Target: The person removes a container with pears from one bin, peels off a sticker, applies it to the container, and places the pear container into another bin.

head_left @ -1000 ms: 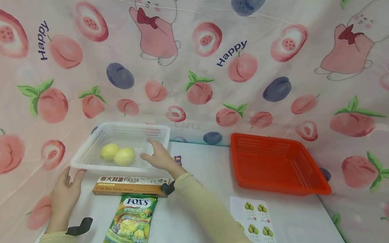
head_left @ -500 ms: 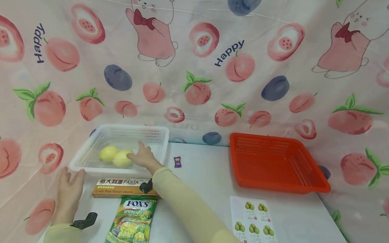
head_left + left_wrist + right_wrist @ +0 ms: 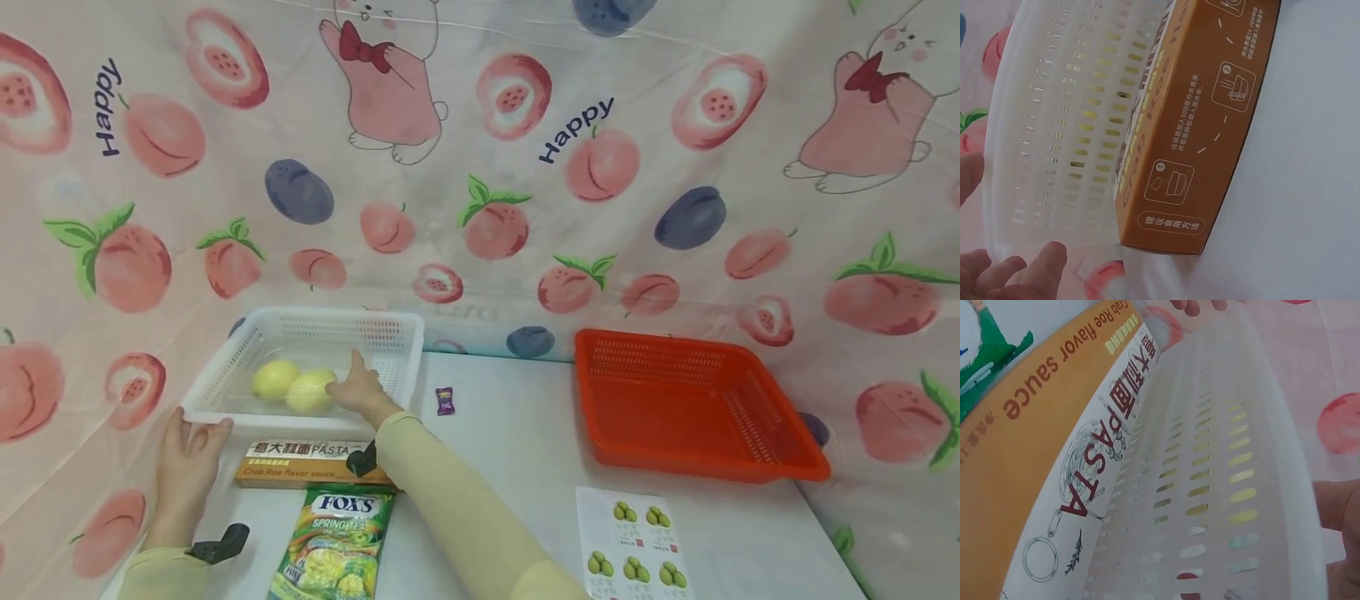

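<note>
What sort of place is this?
Probably a makeshift tabletop work spot: a white table backed by fruit-print sheeting, with a white basket and a red basket on it.

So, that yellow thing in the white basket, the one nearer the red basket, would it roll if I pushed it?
The yellow thing would probably roll, because it looks rounded. It likely wouldn't get far, since the white basket has walls around it. It might also bump its yellow neighbour, sitting right beside it.
</note>
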Demonstrator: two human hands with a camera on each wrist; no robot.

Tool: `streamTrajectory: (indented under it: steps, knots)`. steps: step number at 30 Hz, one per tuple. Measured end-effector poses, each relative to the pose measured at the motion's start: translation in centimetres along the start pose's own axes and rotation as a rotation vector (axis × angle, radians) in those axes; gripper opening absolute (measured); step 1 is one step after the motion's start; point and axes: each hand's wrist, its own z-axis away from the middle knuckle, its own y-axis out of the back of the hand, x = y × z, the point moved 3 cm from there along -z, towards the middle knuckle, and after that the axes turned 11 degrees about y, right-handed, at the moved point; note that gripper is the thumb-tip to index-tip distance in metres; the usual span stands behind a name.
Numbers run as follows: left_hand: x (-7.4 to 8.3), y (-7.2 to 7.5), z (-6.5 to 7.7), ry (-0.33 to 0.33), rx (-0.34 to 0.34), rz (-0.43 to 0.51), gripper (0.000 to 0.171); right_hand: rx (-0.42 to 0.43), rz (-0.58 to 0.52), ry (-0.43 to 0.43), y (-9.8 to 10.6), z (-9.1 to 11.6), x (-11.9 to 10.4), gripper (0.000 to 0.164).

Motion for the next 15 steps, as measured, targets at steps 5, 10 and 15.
streamTrajectory:
  steps: [5,10,15]
  knots:
    - [0.0,-0.4,0.0,-0.003,0.021,-0.025,0.09,0.02,0.011,0.027,0.2,-0.4,0.6,0.071]
    - [0.0,-0.6,0.0,0.02,0.032,0.008,0.091,-0.02,-0.065,0.06,0.3,-0.9,1.2,0.069]
    - [0.0,-0.6,0.0,0.032,0.053,0.003,0.089,-0.069,-0.171,0.07,0.4,-1.1,1.6,0.072]
